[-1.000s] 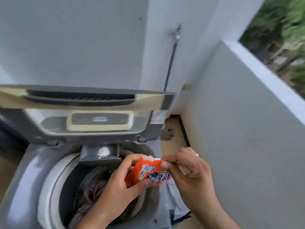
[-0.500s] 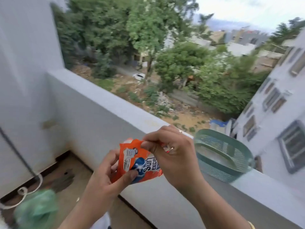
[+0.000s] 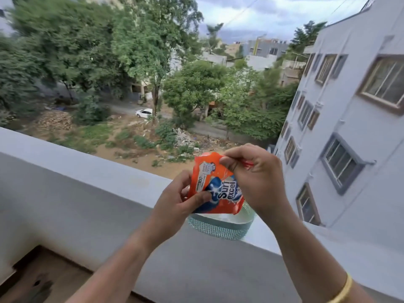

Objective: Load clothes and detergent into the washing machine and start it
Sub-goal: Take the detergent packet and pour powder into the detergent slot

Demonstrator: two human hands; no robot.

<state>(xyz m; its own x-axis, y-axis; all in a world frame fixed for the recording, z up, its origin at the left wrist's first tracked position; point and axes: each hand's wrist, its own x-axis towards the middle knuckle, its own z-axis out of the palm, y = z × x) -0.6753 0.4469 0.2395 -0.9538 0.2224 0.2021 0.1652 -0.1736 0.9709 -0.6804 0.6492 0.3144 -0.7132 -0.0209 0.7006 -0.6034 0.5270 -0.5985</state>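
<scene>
Head view, both hands — left hand (image 3: 175,200), right hand (image 3: 258,178) — gripping detergent sachet (image 3: 215,189)

Soft, even daylight under an overcast sky (image 3: 262,12); shadows are faint. Trees (image 3: 54,51) in the upper left are smeared by motion blur. The building (image 3: 349,127) at right leans with wide-angle distortion. The sachet (image 3: 216,189) at centre reads sharp.

Gold bangle (image 3: 343,289) on right wrist
</scene>
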